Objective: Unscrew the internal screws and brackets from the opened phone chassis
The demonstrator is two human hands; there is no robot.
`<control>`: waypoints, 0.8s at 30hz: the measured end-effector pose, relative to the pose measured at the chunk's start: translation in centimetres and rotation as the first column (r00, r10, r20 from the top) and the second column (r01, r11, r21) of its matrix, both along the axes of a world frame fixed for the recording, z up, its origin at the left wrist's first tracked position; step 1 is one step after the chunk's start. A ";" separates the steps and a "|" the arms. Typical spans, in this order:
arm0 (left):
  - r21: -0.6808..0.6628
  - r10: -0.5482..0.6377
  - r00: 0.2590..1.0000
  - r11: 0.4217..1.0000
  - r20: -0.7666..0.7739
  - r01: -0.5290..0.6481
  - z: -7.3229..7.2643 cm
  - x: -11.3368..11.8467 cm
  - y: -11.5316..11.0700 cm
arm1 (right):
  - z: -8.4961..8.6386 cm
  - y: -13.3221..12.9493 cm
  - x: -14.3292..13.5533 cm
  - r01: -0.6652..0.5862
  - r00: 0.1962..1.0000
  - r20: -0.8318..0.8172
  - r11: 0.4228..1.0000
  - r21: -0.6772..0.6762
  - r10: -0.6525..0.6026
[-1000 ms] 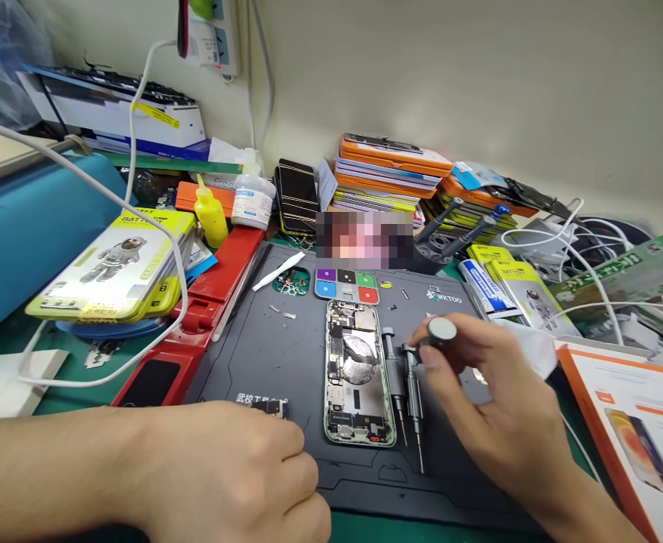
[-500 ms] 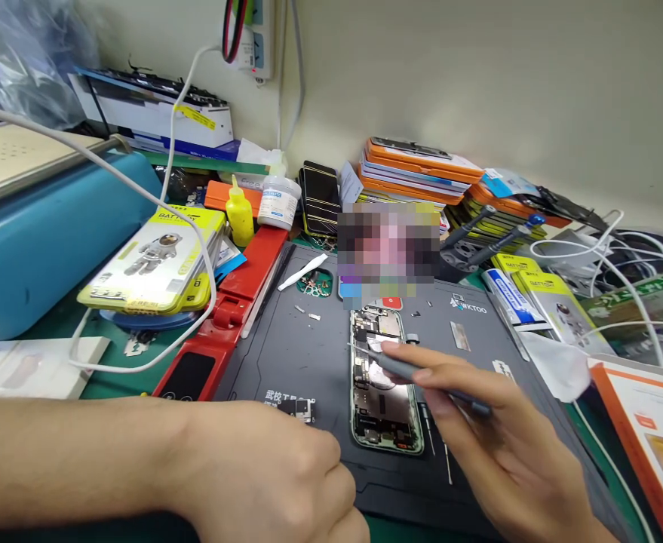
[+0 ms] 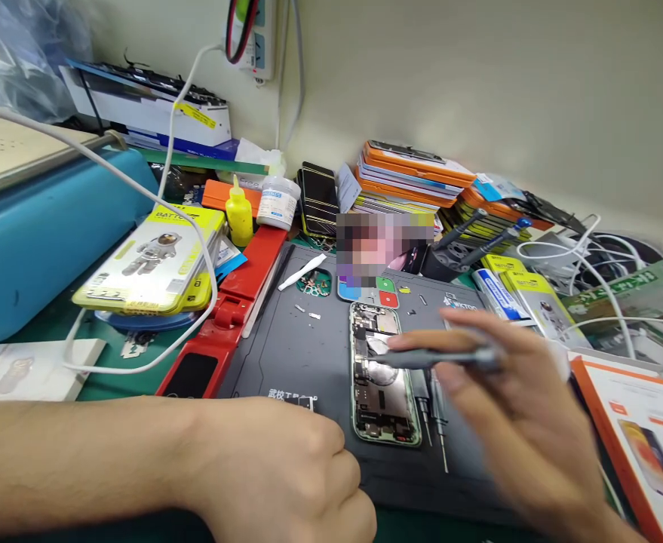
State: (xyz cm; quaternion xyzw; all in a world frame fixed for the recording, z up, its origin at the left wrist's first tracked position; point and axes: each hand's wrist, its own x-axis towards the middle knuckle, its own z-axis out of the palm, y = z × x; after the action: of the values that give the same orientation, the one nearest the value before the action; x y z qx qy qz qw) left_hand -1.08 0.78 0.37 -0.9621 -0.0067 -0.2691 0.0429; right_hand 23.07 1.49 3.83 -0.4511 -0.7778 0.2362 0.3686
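Note:
An opened phone (image 3: 381, 400), its inner parts and a round silver coil exposed, lies on the dark grey work mat (image 3: 314, 347). My right hand (image 3: 535, 407), a little blurred, pinches a grey screwdriver (image 3: 436, 358) that lies nearly level over the phone's right side. Its thin tip cannot be made out. Below and left of the phone is my left hand (image 3: 291, 467), closed with curled fingers; whatever it may hold is hidden. Just beyond its knuckles a small dark phone part (image 3: 304, 402) shows. Two more screwdrivers (image 3: 440, 422) lie along the phone's right edge.
A red hinged tool (image 3: 229, 313) and yellow battery boxes (image 3: 153, 256) are on the left, near a blue machine (image 3: 53, 241). A white pry tool (image 3: 302, 271) lies on the mat. Orange boxes (image 3: 410, 170) stand behind; white cables (image 3: 614, 256) and a phone box (image 3: 642, 445) lie right.
My right hand has shifted right and lifted, and the screwdriver has turned closer to level, its tip drawn back from the phone's left edge. My left hand has barely moved.

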 end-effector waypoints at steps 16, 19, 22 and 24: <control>-0.040 -0.079 0.997 0.996 -0.018 0.079 0.4 0.2 -0.4 | -1.4 1.1 3.9 0.281 0.725 0.616 0.949 0.141 -0.307; -0.029 -0.074 0.997 0.997 -0.025 0.073 0.6 0.2 -0.4 | -0.6 1.8 2.9 0.246 0.728 0.636 0.963 0.107 -0.256; -0.015 -0.070 0.998 0.997 -0.010 0.070 0.6 0.2 -0.3 | 0.3 2.5 2.2 0.252 0.721 0.656 0.966 0.053 -0.224; -0.017 -0.072 0.997 0.997 -0.009 0.072 0.5 0.2 -0.2 | 0.7 3.1 2.1 0.268 0.718 0.665 0.963 0.009 -0.206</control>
State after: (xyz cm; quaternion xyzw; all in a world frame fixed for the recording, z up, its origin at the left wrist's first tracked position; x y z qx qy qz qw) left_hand -0.91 0.54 0.89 -0.9633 0.0257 -0.2659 0.0252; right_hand 25.17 4.60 4.51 -0.6168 -0.7820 0.0461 0.0770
